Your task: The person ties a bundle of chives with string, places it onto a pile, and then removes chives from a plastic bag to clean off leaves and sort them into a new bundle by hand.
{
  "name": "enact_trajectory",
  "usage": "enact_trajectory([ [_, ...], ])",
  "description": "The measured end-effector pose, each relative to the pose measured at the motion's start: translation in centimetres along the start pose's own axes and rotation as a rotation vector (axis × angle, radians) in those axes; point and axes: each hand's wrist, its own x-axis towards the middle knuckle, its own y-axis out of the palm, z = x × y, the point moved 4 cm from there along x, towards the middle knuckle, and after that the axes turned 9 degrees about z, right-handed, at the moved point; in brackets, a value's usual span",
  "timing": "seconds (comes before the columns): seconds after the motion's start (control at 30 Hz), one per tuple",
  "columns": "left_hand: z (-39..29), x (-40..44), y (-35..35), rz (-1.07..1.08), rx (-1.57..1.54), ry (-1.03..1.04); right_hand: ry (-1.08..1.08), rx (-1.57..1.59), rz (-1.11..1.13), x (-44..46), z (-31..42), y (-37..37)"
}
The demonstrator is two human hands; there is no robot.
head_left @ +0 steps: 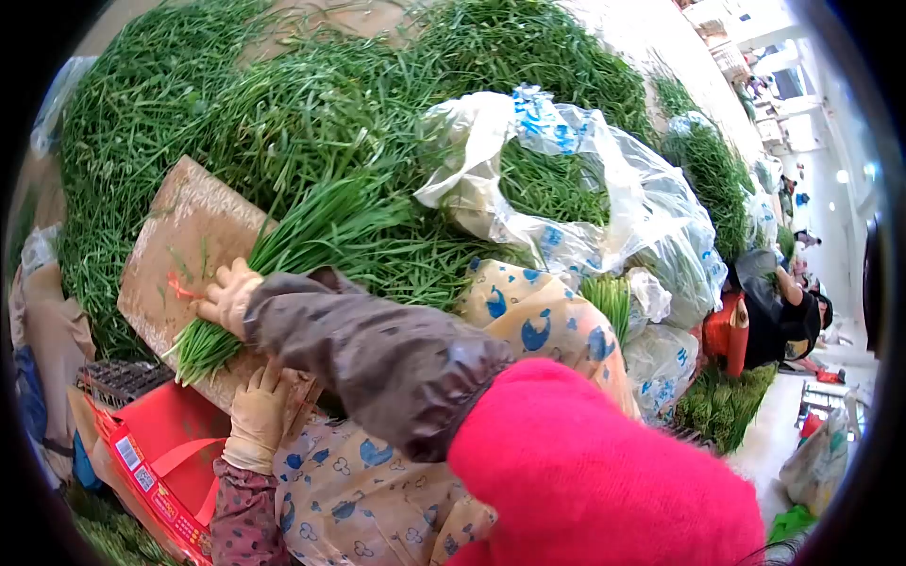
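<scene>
Right hand (229, 297), gloved, is closed around a bunch of green stems (330, 222), and that bunch lies across the worn board (156, 241), stem ends down toward the board's lower edge, leaves trailing into the big heap of greens (311, 123). There's a reddish tie (179, 286) right by those fingertips! Left hand (260, 410), gloved too, is at the board's near edge just below the stem ends, fingers loosely extended; whether it grips anything, I cannot tell. A red box (170, 448) sits beside it, and clear plastic bags (623, 179) bulge beyond the brown sleeve (377, 349).
</scene>
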Motion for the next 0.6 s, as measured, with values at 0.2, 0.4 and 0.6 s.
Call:
enact_trajectory([
  [0.2, -2.2, 1.1, -4.8, -0.006, 0.067, 0.062, -0.047, 0.071, 0.157, -4.8, -2.7, -8.7],
  [0.4, -6.7, 5.8, -8.9, -0.081, 0.102, 0.206, 0.299, 0.413, 0.139, -20.9, -14.3, -11.7],
  [0.6, -10.9, 12.0, -9.3, -0.015, 0.105, 0.302, 1.119, 0.458, -0.016, -40.7, -30.3, -6.0],
])
